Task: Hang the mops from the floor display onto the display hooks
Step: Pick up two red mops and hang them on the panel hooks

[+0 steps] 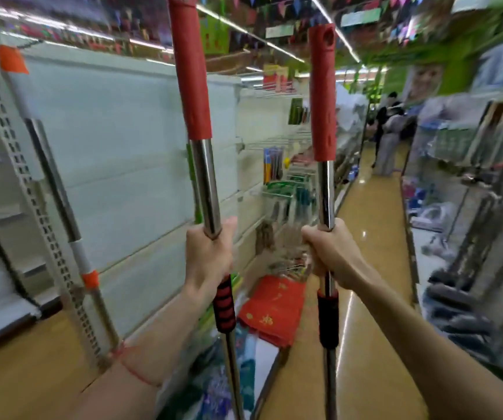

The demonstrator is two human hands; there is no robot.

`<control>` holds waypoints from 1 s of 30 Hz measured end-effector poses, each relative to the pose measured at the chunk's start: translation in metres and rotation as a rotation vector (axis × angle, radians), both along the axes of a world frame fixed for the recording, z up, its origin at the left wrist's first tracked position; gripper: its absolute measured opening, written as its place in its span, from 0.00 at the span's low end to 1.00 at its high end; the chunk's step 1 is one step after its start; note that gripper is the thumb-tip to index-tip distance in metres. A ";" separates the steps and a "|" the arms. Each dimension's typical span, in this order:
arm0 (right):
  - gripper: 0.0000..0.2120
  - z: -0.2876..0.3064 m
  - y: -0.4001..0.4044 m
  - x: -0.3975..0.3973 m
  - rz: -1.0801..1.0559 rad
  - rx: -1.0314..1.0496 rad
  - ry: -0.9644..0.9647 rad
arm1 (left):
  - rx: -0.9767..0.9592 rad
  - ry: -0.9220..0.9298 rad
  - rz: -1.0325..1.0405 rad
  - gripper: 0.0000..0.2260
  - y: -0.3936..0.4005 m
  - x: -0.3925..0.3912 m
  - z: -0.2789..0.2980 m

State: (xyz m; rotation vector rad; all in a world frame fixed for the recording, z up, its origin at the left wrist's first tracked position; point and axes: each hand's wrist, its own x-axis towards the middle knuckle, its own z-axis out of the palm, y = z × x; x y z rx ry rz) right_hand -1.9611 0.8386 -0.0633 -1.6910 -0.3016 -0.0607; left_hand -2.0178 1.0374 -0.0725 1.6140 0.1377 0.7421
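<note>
From the head camera I see my left hand clenched around the chrome pole of a red-handled mop, fingers wrapped round the metal just above a red and black ribbed foam sleeve. The pole stands nearly upright, leaning slightly left at the top, and its red plastic end runs out of the upper edge of the view.

My right hand grasps a second chrome mop pole with a red plastic end, also just above a black foam sleeve. This one stands upright, and the hanging hole in its red tip shows near the top. The two poles are held side by side, apart, neither touching the other.

To the left stands a pale white shelving back panel with a perforated grey upright; a third pole with a white and orange collar leans against it. Below the hands, a red printed packet lies on the low shelf edge. The glossy tan floor of the aisle runs ahead, where blurred people stand.
</note>
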 end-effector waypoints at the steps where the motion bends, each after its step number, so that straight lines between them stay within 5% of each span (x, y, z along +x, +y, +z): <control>1: 0.15 -0.001 -0.012 0.016 -0.029 0.001 -0.003 | 0.009 0.004 -0.040 0.20 -0.010 0.023 -0.001; 11: 0.19 -0.019 -0.107 0.192 -0.069 0.064 0.046 | 0.041 0.010 -0.180 0.22 -0.096 0.210 -0.012; 16: 0.20 -0.026 -0.145 0.299 -0.010 0.065 0.092 | 0.011 0.060 -0.085 0.23 -0.134 0.301 -0.016; 23: 0.10 -0.023 -0.160 0.427 0.115 0.037 0.102 | 0.004 0.080 0.032 0.22 -0.153 0.410 -0.012; 30: 0.19 -0.033 -0.139 0.545 0.216 0.014 0.111 | -0.068 0.066 0.172 0.16 -0.134 0.513 -0.026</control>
